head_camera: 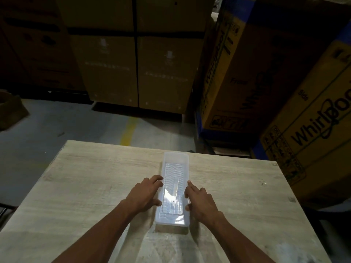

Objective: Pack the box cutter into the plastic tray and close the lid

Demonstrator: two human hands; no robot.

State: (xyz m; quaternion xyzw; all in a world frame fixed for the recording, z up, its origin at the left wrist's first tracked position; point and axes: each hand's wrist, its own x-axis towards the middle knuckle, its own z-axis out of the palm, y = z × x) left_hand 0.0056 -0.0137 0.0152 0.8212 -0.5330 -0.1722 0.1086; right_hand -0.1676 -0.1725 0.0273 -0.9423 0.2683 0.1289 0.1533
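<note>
A long clear plastic tray (175, 158) lies lengthwise in the middle of the pale wooden table (85, 186), its near end toward me. Its ribbed lid lies flat on top. A pale elongated shape, possibly the box cutter (175, 192), shows faintly through the lid. My left hand (146, 192) rests against the tray's left edge, fingers spread and touching the rim. Against the right edge sits my right hand (201, 202), index finger stretched along the rim. Neither hand lifts the tray.
Tall brown cardboard boxes (136, 63) stand on the floor beyond the table. Printed yellow appliance cartons (284, 92) lean at the right, close to the table's far right corner. A yellow line marks the grey floor (57, 130).
</note>
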